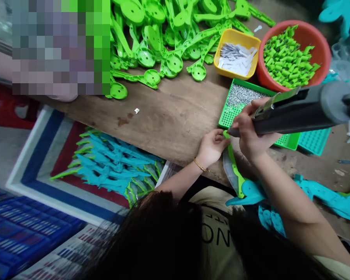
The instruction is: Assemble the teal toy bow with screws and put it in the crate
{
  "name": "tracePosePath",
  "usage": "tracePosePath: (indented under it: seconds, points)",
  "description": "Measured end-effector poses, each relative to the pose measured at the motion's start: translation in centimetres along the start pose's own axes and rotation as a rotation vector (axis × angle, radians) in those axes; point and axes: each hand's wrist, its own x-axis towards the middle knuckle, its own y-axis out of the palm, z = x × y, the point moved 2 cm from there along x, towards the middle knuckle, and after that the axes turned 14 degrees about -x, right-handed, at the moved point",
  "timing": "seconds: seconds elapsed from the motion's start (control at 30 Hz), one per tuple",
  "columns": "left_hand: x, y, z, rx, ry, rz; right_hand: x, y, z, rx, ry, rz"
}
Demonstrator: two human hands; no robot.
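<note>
While working at the near edge of the grained wooden table, pinches in the left hand, thumb and fingers together, the far tip of one slim green plastic part, translucent along its left flank. Clamps the right hand around one smooth, dark cylindrical tool, tapered end at or just beside that far tip; cannot tell which. Counts, far right: one round red bowl of small green pieces; one squarish yellow bowl of thin white and grey slips; one perforated green tray of shiny metal fasteners; one turquoise tray just beside. Far side: glossy, round-ended green mouldings, heaped, too overlapped to count. Axis of part: near to far, far tip leaning slightly left, near end at a smooth turquoise piece; joined or merely touching, cannot tell. Axis of tool: left to right, tapered end pointing left.
</note>
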Motion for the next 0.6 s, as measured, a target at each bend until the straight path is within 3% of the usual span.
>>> tracePosePath:
  seconds: [0.13, 0.23, 0.43, 0.5, 0.6]
  points:
    - [-0.5, -1.3, -1.4, -0.101, 0.074, -0.098, 2.1, -1.9, 2.1, 0.134, -0.265, -0.145]
    - [0.0, -2.9, -3.0, -0.146, 0.206, -0.188, 3.3, -3.2, 1.6, 0.186, -0.421, -0.216]
    - [1.3, -4.5, -4.5, -0.185, 0.385, -0.303, 2.5, -2.9, -2.5, 0.099, -0.264, -0.29]
    - [0.7, -4.4, -4.6, -0.147, 0.346, -0.229, 2.3, -2.7, -2.7, 0.124, -0.275, -0.28]
    - [-0.7, -4.2, -4.4, -0.089, 0.168, -0.1, 2.2, -2.6, -2.2, 0.129, -0.286, -0.26]
